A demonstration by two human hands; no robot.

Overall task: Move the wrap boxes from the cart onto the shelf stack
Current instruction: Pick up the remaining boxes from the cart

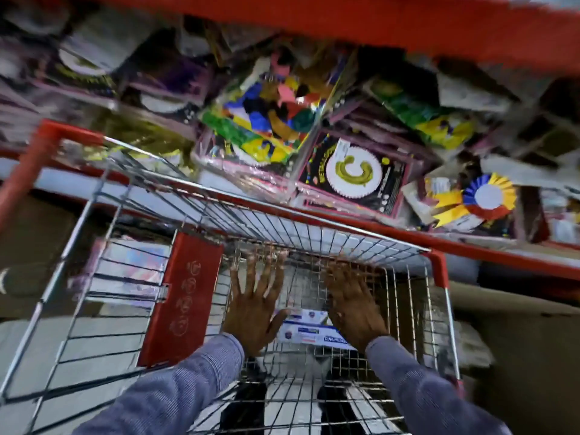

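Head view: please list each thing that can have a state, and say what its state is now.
Left hand: open, fingers spread, holding nothing.
Right hand: open, reaching down, holding nothing.
Wrap boxes: lying in the cart, not yet gripped.
Cart: beside the shelf.
Red flap: hanging down.

gold "c" shape on black party pack (353,173) | print on white wrap box (309,329): blurred, unreadable | red cart flap (185,296): round icons only

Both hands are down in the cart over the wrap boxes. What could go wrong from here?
1. Both hands, left hand and right hand, are spread open above the white wrap boxes; no grip yet, so a hurried lift may slip.
2. The cart has wire walls close around the hands; fingers or box corners could snag.
3. The shelf above looks crowded with party packs, so placing boxes might knock items off.
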